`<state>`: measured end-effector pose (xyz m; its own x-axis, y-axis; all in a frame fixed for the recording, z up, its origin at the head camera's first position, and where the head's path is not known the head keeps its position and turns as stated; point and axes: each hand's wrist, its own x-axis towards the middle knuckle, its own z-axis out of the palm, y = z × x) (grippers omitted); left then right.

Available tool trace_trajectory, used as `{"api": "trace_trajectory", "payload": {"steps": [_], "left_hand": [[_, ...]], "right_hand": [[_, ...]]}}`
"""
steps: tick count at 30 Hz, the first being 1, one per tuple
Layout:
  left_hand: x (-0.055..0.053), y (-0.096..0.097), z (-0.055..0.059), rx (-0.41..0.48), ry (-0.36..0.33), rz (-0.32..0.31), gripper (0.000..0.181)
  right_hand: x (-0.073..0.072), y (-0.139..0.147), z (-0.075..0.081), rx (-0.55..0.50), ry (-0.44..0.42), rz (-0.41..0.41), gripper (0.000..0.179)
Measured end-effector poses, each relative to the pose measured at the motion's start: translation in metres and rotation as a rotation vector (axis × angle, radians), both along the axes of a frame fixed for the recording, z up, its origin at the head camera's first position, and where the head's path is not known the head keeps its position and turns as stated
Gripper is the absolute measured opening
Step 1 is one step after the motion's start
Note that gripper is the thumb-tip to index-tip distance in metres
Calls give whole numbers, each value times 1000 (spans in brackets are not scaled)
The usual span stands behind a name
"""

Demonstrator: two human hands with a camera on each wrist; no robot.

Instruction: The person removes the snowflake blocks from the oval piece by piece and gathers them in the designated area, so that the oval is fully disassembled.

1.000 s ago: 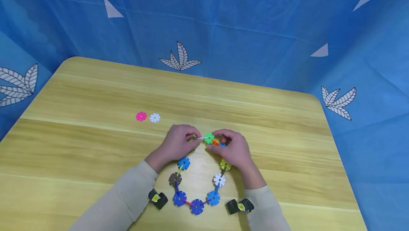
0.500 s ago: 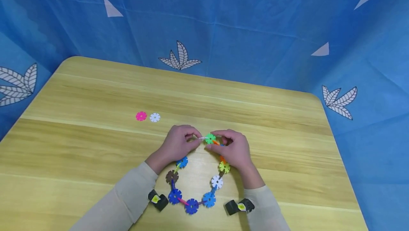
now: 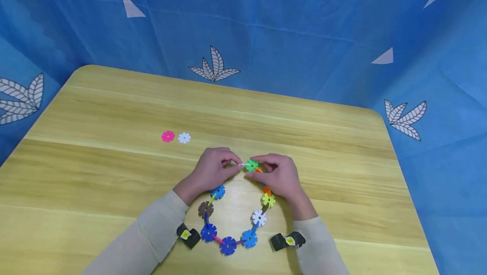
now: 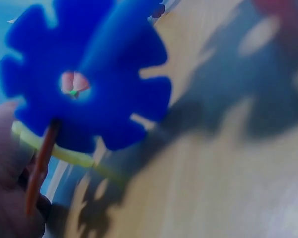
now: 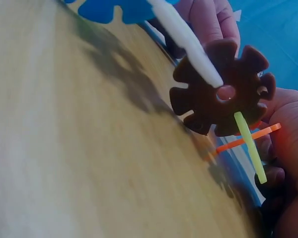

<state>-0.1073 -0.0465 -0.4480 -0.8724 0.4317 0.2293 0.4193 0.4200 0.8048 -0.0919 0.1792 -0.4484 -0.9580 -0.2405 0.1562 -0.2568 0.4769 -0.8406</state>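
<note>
Several notched plastic discs in many colours interlock edge to edge in a loop hanging between the hands. In the head view my left hand (image 3: 213, 169) pinches a white disc (image 3: 243, 164), seen edge-on. That disc meets a green disc (image 3: 251, 165), which my right hand (image 3: 277, 175) grips between thumb and fingers. Lower in the loop are a yellow disc (image 3: 268, 200), a brown disc (image 3: 206, 210) and a dark blue disc (image 3: 228, 246). A blue disc (image 4: 114, 94) fills much of the left wrist view. Orange pieces near the right palm are partly hidden.
A pink disc (image 3: 168, 136) and a loose white disc (image 3: 184, 138) lie flat on the wooden table (image 3: 114, 110), beyond the left hand. Black wrist cameras sit at both sleeves. A blue patterned cloth (image 3: 281, 25) hangs behind the table.
Both hands keep their grips and have shifted very slightly right with the green and white discs. The lower part of the loop has swung a little to the left.
</note>
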Motion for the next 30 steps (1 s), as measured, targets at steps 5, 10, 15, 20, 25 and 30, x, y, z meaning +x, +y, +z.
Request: {"api": "trace_trajectory", "payload": {"steps": [5,10,15,20,25,30], "left_hand": [[0,-3,3,-24,2,-24,4],[1,-5,5,-33,-7,-26,3],[3,-6,6,-42,-10,-31,4],[4,-6,5,-54,12,-48,5],[4,-5,5,-52,37,-54,4],[3,-7,4,-54,50,-64,2]], "right_hand": [[-1,1,0,16,-26,2,31],[-1,1,-1,11,-35,10,30],[0,0,-1,17,-36,16,29],[1,0,-1,33,-39,22,28],[1,0,0,40,-29,25,27],[1,2,0,45,-34,27,27]]}}
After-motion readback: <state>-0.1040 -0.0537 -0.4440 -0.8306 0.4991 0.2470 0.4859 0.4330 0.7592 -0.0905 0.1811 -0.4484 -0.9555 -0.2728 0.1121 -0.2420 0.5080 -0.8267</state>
